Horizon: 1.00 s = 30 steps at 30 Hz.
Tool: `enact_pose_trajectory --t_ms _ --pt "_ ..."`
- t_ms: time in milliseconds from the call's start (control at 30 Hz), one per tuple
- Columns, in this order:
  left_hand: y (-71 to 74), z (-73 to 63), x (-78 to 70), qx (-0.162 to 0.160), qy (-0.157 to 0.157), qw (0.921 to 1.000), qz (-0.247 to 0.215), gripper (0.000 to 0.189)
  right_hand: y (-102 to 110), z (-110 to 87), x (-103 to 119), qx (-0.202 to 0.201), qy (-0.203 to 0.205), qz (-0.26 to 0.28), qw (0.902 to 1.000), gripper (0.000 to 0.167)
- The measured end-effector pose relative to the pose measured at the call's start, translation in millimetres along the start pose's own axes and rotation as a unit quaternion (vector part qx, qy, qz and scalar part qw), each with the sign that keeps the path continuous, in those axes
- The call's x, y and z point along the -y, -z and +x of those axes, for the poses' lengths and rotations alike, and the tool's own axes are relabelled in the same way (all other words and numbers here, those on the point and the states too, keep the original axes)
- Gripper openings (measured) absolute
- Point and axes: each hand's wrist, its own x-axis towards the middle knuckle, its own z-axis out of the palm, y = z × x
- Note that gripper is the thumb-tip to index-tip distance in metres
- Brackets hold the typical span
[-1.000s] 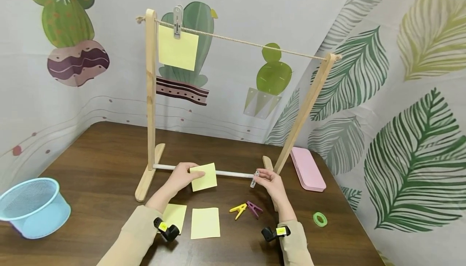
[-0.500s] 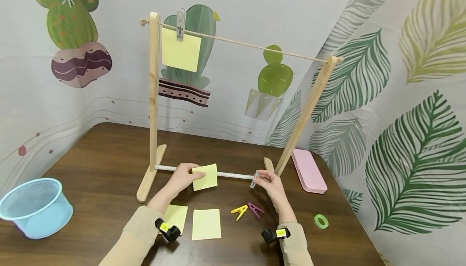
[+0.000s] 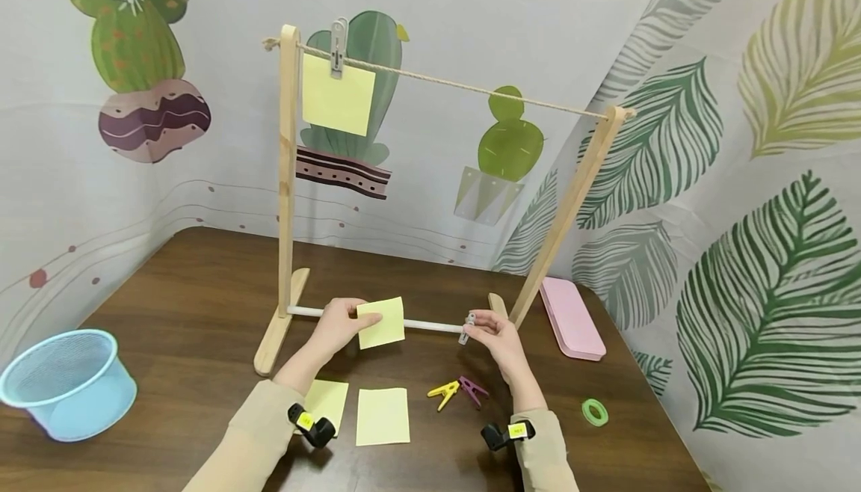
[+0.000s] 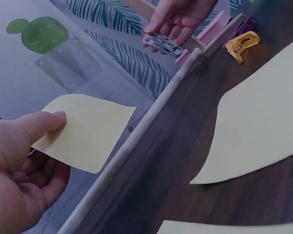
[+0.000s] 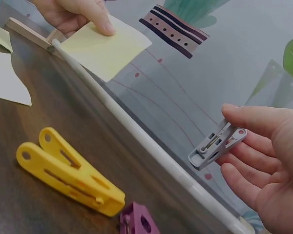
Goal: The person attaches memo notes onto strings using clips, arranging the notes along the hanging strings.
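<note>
My left hand (image 3: 338,325) pinches a yellow sticky note (image 3: 383,325) by its left edge, thumb on the front face. In the left wrist view the sheet (image 4: 90,134) bends slightly. A grey clothespin (image 3: 467,329) is between thumb and fingers of my right hand (image 3: 499,336); in the right wrist view this clothespin (image 5: 216,146) points down and to the left. Both hands are raised in front of the rack's white bottom bar (image 3: 437,326). Above, another yellow note (image 3: 339,99) hangs from the rope (image 3: 457,84) under a grey clothespin (image 3: 338,49).
Two more sticky notes, one (image 3: 383,417) in full view, lie near the front beside yellow (image 3: 444,393) and purple (image 3: 474,390) clothespins. A blue mesh basket (image 3: 87,395) stands left. At right are a pink case (image 3: 573,318) and green tape roll (image 3: 595,412). Wooden posts (image 3: 286,178) flank the rope.
My left hand has lifted the note very slightly. The right hand has shifted a little left with the clothespin. The whole head view has drifted slightly down and right.
</note>
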Motion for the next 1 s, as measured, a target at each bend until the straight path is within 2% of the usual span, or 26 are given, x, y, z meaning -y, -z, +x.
enact_pose_trajectory --t_ms 267,467,600,733,833,1000 --pt "7.3 13.0 -7.4 -0.028 -0.017 0.9994 0.000 0.021 -5 6.2 13 0.020 0.022 -0.038 0.9988 0.036" --pt "15.8 24.0 -23.3 -0.050 -0.032 0.9982 0.006 0.024 -11 16.2 37 0.036 0.057 -0.066 0.9955 0.037" --pt "17.5 28.0 -38.5 -0.064 -0.039 0.9971 0.014 0.026 -19 16.1 68 0.052 0.069 -0.068 0.9939 0.037" --pt "21.3 32.8 -56.2 -0.069 -0.060 0.9954 0.031 0.026 -28 23.0 86 0.055 0.096 -0.080 0.9906 0.038" --pt "26.6 37.7 -71.3 -0.065 -0.080 0.9942 0.030 0.026 -33 33.8 91 0.048 0.133 -0.087 0.9862 0.038" --pt "38.3 47.5 -100.0 -0.073 -0.122 0.9896 0.023 0.025 -36 43.8 128 0.039 0.187 -0.088 0.9777 0.038"
